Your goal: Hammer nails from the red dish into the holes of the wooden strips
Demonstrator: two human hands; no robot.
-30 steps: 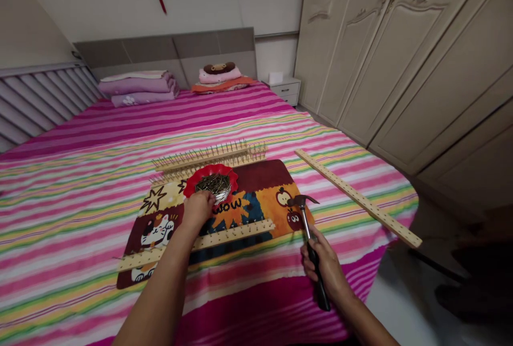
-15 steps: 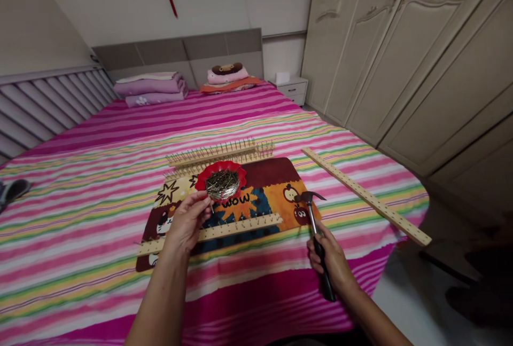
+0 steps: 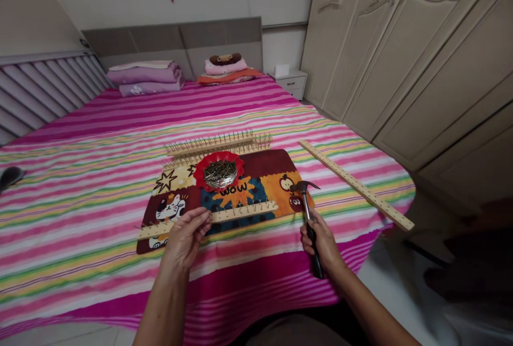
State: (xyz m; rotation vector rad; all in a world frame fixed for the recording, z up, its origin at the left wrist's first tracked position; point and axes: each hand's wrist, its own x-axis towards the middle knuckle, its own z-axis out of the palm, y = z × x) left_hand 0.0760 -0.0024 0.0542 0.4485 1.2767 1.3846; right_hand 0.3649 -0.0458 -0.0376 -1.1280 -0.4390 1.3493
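Note:
My left hand is closed in a pinch at the near wooden strip, its fingertips against the strip's middle. A nail is in that pinch, largely hidden by the fingers now. Several nails stand along the strip, which lies across a patterned mat. Just beyond sits a red scalloped bowl heaped with loose nails. My right hand grips the black handle of a claw hammer, its head raised over the mat's right end.
Behind the bowl lie wooden strips bristling with upright nails. A strip dotted with holes slants across the right side of the striped bed. A dark rounded object rests at the far left.
My left hand has come out of the bowl with a nail and moved down toward me to the near strip. My right hand keeps hold of the hammer. The view has shifted slightly.

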